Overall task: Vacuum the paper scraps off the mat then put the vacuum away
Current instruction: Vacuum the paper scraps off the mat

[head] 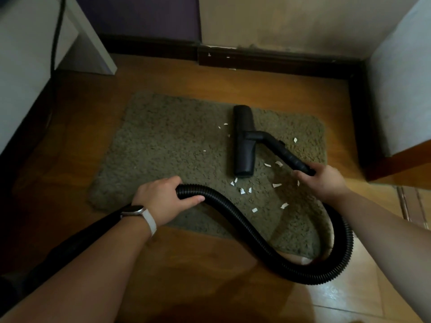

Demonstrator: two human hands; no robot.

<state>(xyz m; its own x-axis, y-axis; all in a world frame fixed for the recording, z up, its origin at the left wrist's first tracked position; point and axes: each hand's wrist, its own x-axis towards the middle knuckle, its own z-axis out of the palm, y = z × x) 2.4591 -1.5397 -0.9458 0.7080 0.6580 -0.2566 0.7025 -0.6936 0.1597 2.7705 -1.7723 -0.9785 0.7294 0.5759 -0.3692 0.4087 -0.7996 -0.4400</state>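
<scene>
Wooden floor (210,264) carries the mat (163,148), where the right hand (324,180) gripping the wand should sweep the nozzle (243,141) toward near-edge scraps (254,209) while the left hand (161,198), wrapped round the hose (233,215), feeds slack.

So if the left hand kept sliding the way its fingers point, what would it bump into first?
The left hand points right along the black hose. Probably it would just follow the hose, then reach paper scraps on the mat; depth is unclear.
</scene>
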